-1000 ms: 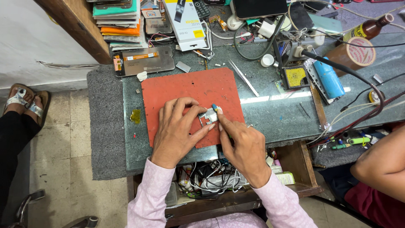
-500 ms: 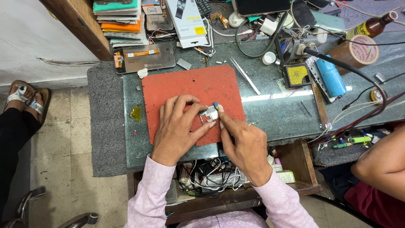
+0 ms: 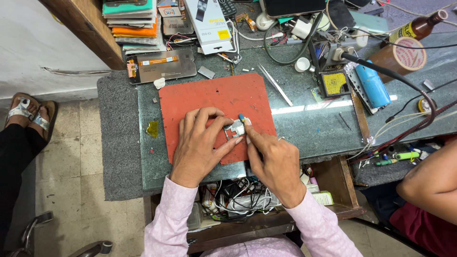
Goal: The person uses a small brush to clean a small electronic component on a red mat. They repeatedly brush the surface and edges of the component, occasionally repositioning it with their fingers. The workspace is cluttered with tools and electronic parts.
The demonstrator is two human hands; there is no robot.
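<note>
A small silver metal part lies on a red work mat in the middle of the bench. My left hand rests on the mat and pins the part with its fingertips. My right hand grips a thin tool with a blue tip, its point down on the part. Both wrists wear pale pink sleeves.
Tweezers lie right of the mat. A phone screen panel and stacked boxes sit at the back left. A soldering stand, blue cylinder, tape roll and brown bottle crowd the right. Another person's arm is at right, sandalled feet at left.
Both hands stay on the small part on the mat; the view has shifted only slightly.
</note>
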